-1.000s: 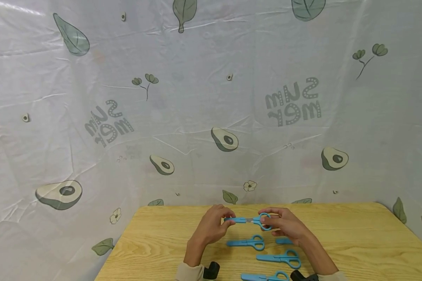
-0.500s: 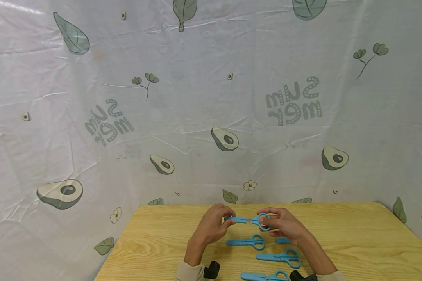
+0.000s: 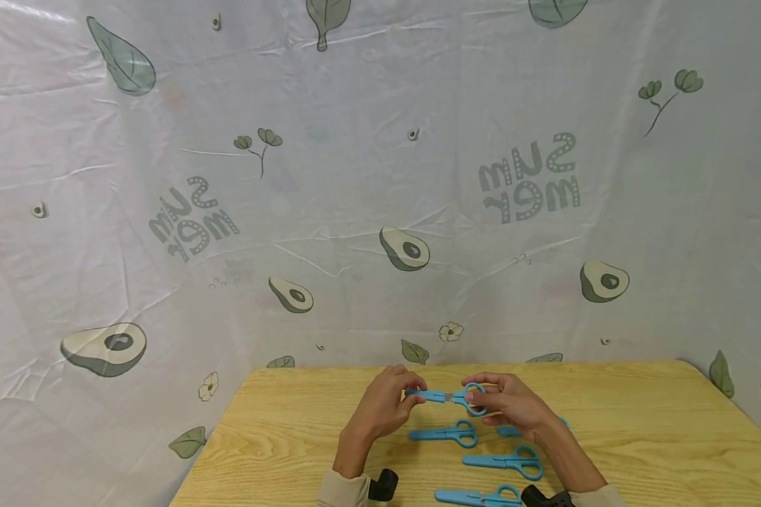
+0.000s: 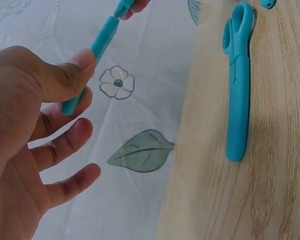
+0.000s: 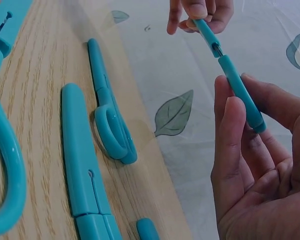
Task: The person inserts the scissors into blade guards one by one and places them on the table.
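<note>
A pair of light-blue scissors is held up level over the table between both hands. My left hand (image 3: 383,405) pinches the blue blade cover (image 4: 105,40) between thumb and index finger, the other fingers spread loosely. My right hand (image 3: 514,403) pinches the scissors' blue handles (image 5: 238,90) with thumb and fingertips. A short stretch of metal blade (image 3: 449,397) shows between cover and handles; the rest lies inside the cover. Right below the hands lies another pair of covered scissors (image 3: 436,436), handle loops to the right.
More blue scissors lie on the wooden table (image 3: 279,451): one pair (image 3: 491,462) nearer me, another pair (image 3: 459,496) at the bottom, and a third (image 3: 509,430) partly hidden behind my right wrist. A patterned plastic curtain (image 3: 355,303) hangs behind the table.
The handles have moved slightly left with my right hand, so the bare stretch of blade looks a little shorter. My left hand keeps its pinch. The head view has tilted a little.
</note>
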Available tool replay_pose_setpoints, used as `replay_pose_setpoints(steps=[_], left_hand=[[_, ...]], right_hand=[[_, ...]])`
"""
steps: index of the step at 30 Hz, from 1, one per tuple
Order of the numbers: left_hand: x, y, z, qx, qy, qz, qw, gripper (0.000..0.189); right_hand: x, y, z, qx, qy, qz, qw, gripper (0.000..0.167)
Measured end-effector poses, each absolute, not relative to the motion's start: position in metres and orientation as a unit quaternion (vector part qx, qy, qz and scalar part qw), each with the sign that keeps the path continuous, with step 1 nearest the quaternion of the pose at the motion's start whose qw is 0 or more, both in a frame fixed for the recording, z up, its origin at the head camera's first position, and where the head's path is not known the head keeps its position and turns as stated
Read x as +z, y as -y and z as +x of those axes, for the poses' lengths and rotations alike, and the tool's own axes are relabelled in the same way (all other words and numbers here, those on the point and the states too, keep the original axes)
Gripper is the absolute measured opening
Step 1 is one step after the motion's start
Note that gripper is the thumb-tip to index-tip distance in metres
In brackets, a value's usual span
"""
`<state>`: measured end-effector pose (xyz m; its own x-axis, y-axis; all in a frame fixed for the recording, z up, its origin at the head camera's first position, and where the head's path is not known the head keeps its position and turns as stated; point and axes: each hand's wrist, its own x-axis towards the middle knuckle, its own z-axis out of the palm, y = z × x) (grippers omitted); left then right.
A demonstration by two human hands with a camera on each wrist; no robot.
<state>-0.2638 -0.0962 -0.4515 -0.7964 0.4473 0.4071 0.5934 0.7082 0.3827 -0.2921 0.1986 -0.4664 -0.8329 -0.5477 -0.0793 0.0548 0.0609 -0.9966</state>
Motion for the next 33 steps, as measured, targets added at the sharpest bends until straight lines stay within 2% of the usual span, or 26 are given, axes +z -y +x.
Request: replay_pose_setpoints(steps=[33], left_hand=[[-0.454, 0.094, -0.258, -0.231, 0.91, -0.298, 0.175, 0.008]], right_hand=[[-0.465, -0.188, -0.282, -0.672, -0.689, -0.158, 0.221, 0.049]])
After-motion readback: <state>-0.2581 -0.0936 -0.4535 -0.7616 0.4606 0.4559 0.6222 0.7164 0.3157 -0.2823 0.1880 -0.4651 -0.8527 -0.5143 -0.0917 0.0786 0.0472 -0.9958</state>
